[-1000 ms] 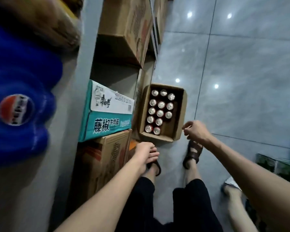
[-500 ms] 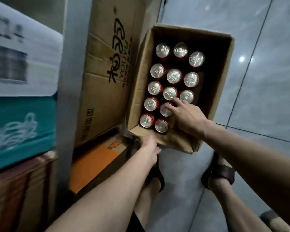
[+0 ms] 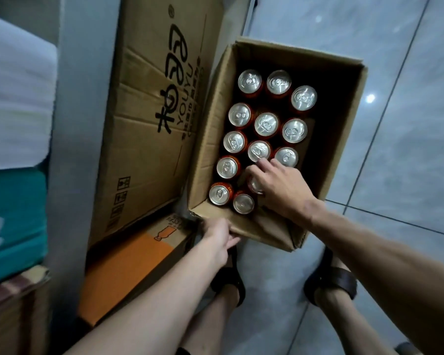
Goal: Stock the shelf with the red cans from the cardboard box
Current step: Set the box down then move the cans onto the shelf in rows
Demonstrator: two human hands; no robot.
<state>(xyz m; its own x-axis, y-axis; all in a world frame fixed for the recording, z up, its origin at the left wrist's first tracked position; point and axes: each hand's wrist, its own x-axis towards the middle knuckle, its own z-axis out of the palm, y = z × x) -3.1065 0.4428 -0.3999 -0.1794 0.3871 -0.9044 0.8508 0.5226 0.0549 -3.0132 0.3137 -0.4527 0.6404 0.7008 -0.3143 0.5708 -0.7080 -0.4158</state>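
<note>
Head view looks straight down into an open cardboard box (image 3: 340, 139) standing on the tiled floor (image 3: 395, 175) beside a shelving unit packed with larger cartons (image 3: 149, 119). Inside stand upright red cans (image 3: 266, 125), silver tops showing, packed in three loose rows toward the box's left side; the right side of the box is bare and dark.

Right hand (image 3: 280, 188) is down inside the box, fingers curled over one can (image 3: 254, 185) in the near rows, which is mostly hidden beneath the palm; whether the grasp is fully closed cannot be told. A fingertip also touches the top of the neighbouring can (image 3: 259, 151). Left hand (image 3: 219, 239) clasps the near left corner of the box, seemingly steadying it.

Risks, as a judgement: the cans sit touching or nearly so, so lifting one at a slant could tip or drag a neighbour into the vacant side. A grasp by the rim alone could slip. The box wall under the left hand looks soft and creased, so it might buckle if leaned on.
</note>
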